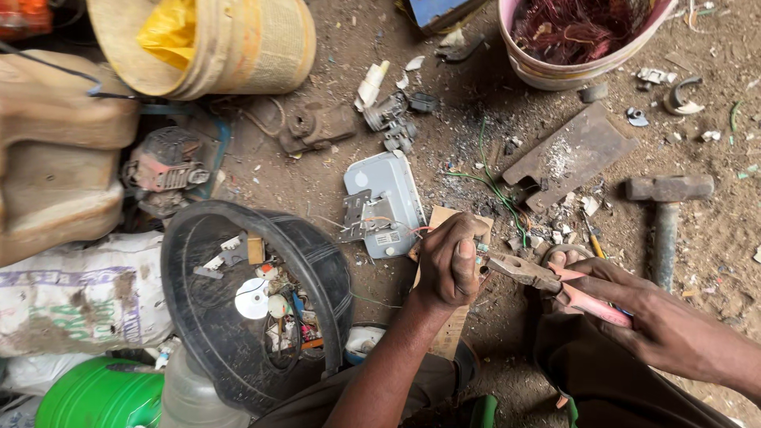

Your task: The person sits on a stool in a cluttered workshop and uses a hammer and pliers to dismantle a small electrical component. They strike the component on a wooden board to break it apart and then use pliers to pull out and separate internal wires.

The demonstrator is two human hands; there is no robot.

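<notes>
The left hand (449, 261) is curled shut around a small part (481, 247) whose kind cannot be told, holding it over a piece of cardboard (445, 333) on the dirt floor (333, 182). The right hand (634, 305) is closed around the pink handles of pliers (547, 281), whose nose meets the part at the left fingertips. Just beyond the left hand lies a grey casing (388, 198) with thin wires. A black tub (258, 297) of scraps sits to the left. A hammer (666, 214) and a rusty plate (571, 154) lie to the right, well apart from a pink bucket (579, 36) of red wire.
</notes>
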